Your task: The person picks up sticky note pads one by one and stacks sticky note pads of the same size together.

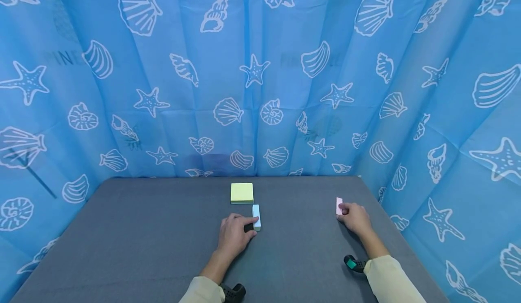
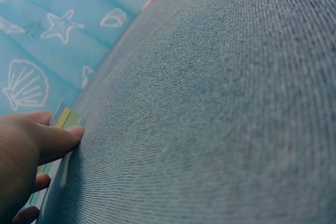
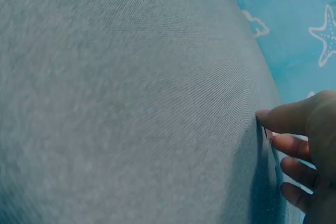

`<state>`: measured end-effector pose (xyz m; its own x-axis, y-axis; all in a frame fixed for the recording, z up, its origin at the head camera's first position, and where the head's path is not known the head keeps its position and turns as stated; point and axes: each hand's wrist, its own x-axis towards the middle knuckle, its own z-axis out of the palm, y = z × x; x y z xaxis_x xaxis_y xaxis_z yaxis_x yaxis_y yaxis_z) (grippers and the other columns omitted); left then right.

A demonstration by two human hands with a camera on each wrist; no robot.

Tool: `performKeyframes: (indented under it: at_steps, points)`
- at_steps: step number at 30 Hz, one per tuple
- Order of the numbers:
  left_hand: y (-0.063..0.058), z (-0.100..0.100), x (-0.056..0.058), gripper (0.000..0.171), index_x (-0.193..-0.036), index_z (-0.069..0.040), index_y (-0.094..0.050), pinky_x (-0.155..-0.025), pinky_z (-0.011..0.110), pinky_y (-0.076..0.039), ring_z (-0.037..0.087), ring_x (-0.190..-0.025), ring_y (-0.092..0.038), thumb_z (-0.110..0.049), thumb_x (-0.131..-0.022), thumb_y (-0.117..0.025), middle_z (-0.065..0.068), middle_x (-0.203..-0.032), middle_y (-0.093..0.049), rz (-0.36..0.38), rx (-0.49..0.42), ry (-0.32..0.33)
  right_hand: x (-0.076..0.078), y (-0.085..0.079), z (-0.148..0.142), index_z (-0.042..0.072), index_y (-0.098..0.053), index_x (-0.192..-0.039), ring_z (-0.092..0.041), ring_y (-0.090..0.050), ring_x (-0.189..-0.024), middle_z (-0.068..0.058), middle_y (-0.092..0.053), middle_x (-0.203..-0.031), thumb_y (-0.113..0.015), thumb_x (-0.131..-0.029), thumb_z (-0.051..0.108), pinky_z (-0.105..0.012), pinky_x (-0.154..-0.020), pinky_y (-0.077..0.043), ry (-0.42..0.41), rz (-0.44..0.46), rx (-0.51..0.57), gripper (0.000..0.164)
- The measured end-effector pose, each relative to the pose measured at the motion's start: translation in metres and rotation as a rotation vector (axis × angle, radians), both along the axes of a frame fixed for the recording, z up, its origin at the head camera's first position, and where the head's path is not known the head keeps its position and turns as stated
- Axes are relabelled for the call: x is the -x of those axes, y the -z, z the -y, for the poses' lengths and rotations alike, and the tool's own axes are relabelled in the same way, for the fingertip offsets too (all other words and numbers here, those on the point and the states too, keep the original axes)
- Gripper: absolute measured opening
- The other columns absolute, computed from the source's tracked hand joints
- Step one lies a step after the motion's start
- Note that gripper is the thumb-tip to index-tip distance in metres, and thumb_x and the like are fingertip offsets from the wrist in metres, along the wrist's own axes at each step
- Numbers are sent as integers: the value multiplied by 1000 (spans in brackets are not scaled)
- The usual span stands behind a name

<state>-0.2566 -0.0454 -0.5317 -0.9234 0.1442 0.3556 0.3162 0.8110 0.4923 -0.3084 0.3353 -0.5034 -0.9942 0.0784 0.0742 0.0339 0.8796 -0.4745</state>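
Note:
In the head view my left hand (image 1: 235, 236) holds a narrow pad of sticky notes (image 1: 256, 212), light blue on top, with the thumb at its near end. The left wrist view shows the thumb against the end of this pad (image 2: 67, 118), where yellow and blue layers appear. Over at the table's right side, my right hand (image 1: 356, 219) pinches a small pink paper slip (image 1: 339, 205) between thumb and forefinger. Only a sliver of the slip shows in the right wrist view, beside the fingertips (image 3: 264, 115). A square yellow sticky note pad (image 1: 242, 192) lies just beyond the blue one.
A dark grey cloth-covered table (image 1: 163, 239) lies under both hands. Behind it and along the sides hangs a blue curtain (image 1: 252, 126) with white shells and starfish. Each wrist wears a black strap; the right strap (image 1: 355, 263) bears a green patch.

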Motion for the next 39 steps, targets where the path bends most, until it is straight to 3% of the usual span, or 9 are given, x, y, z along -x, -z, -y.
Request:
performKeyframes:
  at_steps: [6, 13, 26, 33, 39]
  points:
    - [0, 1, 0, 41, -118, -31, -72, -90, 46, -40, 22, -105, -56, -28, -79, -82, -3, -102, -70, 2, -7, 6, 2, -1, -5, -5, -67, -114, -27, -50, -79, -9, -55, -83, -69, -90, 11, -42, -69, -40, -93, -40, -125, 29]
    - [1, 1, 1, 41, -120, -31, -71, -91, 47, -40, 21, -106, -56, -28, -80, -81, -2, -104, -69, 13, -14, 5, 3, -5, -10, -2, -71, -105, -33, -55, -85, -15, -64, -94, -68, -91, 14, -51, -75, -45, -226, -166, -365, 21]
    - [2, 1, 1, 42, -120, -33, -71, -90, 46, -41, 21, -108, -55, -28, -79, -82, -2, -107, -68, 41, -21, -14, 4, -6, -15, -1, -72, -105, -39, -55, -100, -19, -65, -107, -64, -93, 12, -56, -85, -43, -246, -154, -272, 19]
    - [2, 1, 1, 42, -120, -33, -71, -89, 46, -41, 21, -108, -55, -28, -80, -81, -2, -108, -68, 47, -16, -18, 5, -8, -18, -1, -71, -108, -40, -54, -103, -20, -65, -109, -65, -93, 12, -57, -86, -43, -265, -145, -279, 21]
    - [2, 1, 2, 42, -120, -33, -70, -90, 46, -41, 22, -109, -55, -29, -80, -81, -1, -108, -68, 51, -11, -12, 8, -9, -23, 0, -71, -109, -40, -52, -104, -20, -65, -110, -66, -93, 17, -59, -88, -40, -249, -84, -222, 25]
